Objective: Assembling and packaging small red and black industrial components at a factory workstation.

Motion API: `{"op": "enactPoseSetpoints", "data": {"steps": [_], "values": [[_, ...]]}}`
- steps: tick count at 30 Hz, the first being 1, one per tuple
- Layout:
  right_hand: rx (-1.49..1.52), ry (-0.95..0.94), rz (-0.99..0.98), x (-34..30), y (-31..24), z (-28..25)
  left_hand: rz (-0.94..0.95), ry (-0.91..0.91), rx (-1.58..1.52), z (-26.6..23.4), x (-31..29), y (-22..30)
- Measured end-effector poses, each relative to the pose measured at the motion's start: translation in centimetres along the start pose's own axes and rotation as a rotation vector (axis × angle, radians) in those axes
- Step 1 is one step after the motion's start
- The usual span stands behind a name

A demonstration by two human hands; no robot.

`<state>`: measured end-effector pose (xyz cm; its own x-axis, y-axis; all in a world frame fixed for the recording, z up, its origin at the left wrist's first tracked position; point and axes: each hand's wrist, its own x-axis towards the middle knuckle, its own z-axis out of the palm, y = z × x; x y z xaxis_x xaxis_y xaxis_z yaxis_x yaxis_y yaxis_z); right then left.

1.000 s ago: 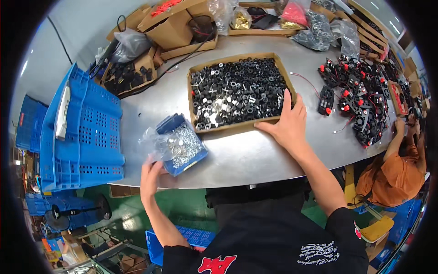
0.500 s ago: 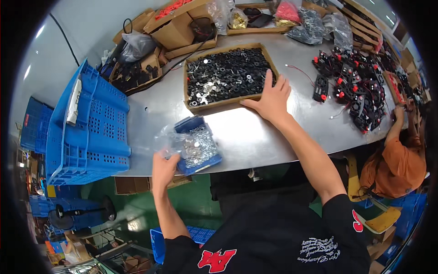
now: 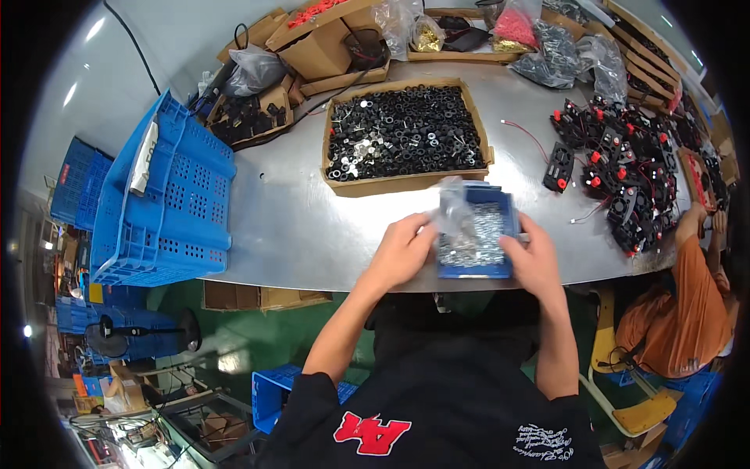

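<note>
A small blue bin (image 3: pixel 474 271) holding many small silvery metal parts (image 3: pixel 488 227) stands near the table's front edge. My right hand (image 3: pixel 535 258) grips its right wall, thumb over the rim and fingers along the outside. A clear plastic bag (image 3: pixel 453 202), smeared by motion, lies over the bin's left side with some parts in or under it. My left hand (image 3: pixel 402 250) is closed at the bag's left edge, fingertips pinching it beside the bin. Behind the bin sits a shallow cardboard tray (image 3: pixel 406 181) full of black rings and silvery pieces; neither hand touches it.
A blue perforated crate (image 3: pixel 183 203) stands at the left. On the right lies a heap of black fan-like units (image 3: pixel 625 172) with red knobs and thin wires. Cardboard boxes (image 3: pixel 316 59) and plastic bags line the back. A co-worker in orange (image 3: pixel 676 313) sits at far right.
The blue bin has moved right, to the front of the tray. My right hand has left the tray and taken the bin's right side. My left hand has moved right with the bag.
</note>
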<state>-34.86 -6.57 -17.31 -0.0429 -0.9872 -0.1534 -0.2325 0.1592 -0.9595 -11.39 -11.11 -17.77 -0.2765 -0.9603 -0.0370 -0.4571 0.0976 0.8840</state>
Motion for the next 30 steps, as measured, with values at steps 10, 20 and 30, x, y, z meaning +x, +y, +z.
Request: {"op": "enactPoseSetpoints", "data": {"steps": [10, 20, 30], "values": [[-0.320, 0.335, -0.157, 1.3, 1.0, -5.3, 0.407, 0.450, 0.731, -0.7, 5.9, -3.7], [-0.652, 0.465, -0.313, 1.2, -0.8, -4.9, 0.477, 0.334, 0.959, -1.1, 5.5, -4.0], [-0.598, 0.222, -0.307, 5.4, -3.1, -0.5, 0.525, 0.278, 0.956, -2.2, 3.4, -4.1]]}}
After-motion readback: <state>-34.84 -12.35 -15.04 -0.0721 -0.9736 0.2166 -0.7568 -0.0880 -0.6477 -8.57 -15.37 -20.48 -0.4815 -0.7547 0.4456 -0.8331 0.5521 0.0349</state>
